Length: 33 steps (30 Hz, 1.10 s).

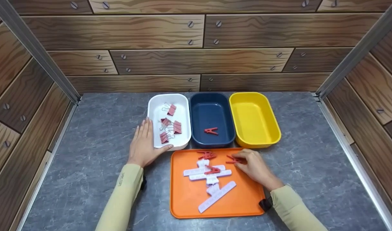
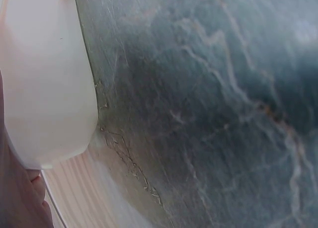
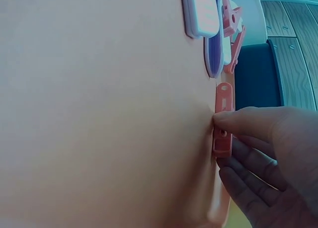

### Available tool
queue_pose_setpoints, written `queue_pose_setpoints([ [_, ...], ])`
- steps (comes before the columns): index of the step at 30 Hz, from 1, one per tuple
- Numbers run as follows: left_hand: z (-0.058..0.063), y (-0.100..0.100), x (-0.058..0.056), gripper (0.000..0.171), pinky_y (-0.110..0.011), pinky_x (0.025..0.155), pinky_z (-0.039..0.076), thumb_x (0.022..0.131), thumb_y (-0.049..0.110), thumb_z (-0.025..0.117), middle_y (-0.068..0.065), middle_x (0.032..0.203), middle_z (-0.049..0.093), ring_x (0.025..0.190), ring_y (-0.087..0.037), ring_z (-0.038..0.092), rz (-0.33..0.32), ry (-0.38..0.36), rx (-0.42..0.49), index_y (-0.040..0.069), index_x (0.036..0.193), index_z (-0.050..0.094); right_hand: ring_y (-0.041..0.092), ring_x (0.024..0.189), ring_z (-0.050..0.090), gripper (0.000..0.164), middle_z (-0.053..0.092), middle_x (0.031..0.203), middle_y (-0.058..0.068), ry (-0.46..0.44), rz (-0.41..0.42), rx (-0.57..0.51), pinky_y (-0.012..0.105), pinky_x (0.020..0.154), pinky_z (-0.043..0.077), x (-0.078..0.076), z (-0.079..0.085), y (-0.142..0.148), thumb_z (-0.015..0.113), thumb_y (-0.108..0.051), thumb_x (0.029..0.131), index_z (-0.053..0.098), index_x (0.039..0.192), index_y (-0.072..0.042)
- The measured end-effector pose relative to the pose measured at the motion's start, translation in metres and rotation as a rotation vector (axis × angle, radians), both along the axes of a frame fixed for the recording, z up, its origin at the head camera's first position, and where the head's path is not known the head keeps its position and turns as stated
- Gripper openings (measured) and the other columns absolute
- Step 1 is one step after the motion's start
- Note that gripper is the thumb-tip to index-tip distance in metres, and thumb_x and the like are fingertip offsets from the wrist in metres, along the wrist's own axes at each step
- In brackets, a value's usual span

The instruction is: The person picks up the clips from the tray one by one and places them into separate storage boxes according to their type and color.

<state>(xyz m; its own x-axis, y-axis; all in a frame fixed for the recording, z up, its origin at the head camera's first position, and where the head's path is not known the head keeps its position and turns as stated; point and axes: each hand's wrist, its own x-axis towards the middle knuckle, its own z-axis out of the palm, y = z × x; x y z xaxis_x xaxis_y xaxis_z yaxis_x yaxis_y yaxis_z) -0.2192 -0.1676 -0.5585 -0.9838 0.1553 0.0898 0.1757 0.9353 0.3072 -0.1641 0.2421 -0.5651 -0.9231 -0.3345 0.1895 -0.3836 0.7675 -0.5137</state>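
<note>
My right hand (image 1: 254, 165) pinches a red clothespin (image 1: 231, 159) between thumb and fingers, low over the upper right of the orange tray (image 1: 186, 202). In the right wrist view the thumb presses on the side of that clothespin (image 3: 224, 103). My left hand (image 1: 142, 144) rests with straight fingers along the left side of the white container (image 1: 153, 106), thumb at its near corner. Other red clothespins (image 1: 207, 155) sit near the tray's far edge, and one lies on the lavender bag clips (image 1: 196, 172). Another lavender bag clip (image 1: 217, 197) lies slantwise nearer me.
Several reddish binder clips (image 1: 177, 127) lie in the white container. Beside it stands a navy container (image 1: 212, 110) holding one red clothespin (image 1: 211, 131), then a yellow container (image 1: 252, 118). All three line up behind the tray on the grey marbled table (image 1: 96, 144).
</note>
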Motion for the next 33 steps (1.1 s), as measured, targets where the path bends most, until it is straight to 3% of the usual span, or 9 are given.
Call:
queue_pose_setpoints([
  [17, 0.001, 0.002, 0.001, 0.134, -0.043, 0.125, 0.003, 0.076, 0.095, 0.041, -0.019, 0.168, 0.008, 0.154, -0.032, 0.008, -0.003, -0.005, -0.003, -0.003, 0.161, 0.009, 0.018, 0.09, 0.065, 0.026, 0.069, 0.097, 0.0, -0.022, -0.022, -0.03, 0.04, 0.085, 0.057, 0.003, 0.002, 0.001, 0.085, -0.005, 0.083, 0.08, 0.109, -0.006],
  [27, 0.0, 0.001, 0.0, 0.131, -0.042, 0.125, 0.004, 0.078, 0.092, 0.045, -0.02, 0.168, 0.009, 0.154, -0.033, 0.008, -0.005, -0.001, -0.001, -0.003, 0.161, 0.01, 0.016, 0.09, 0.066, 0.027, 0.071, 0.095, -0.003, 0.047, -0.005, -0.093, 0.038, 0.081, 0.058, 0.002, 0.009, -0.001, 0.087, -0.005, 0.081, 0.081, 0.107, -0.007],
  [33, 0.001, 0.0, 0.0, 0.132, -0.042, 0.125, 0.002, 0.077, 0.094, 0.043, -0.019, 0.168, 0.008, 0.154, -0.032, 0.007, -0.001, -0.01, 0.0, -0.002, 0.161, 0.009, 0.013, 0.09, 0.066, 0.028, 0.07, 0.096, -0.004, 0.04, -0.018, -0.109, 0.034, 0.081, 0.06, 0.003, 0.017, -0.003, 0.087, -0.006, 0.081, 0.081, 0.108, -0.008],
])
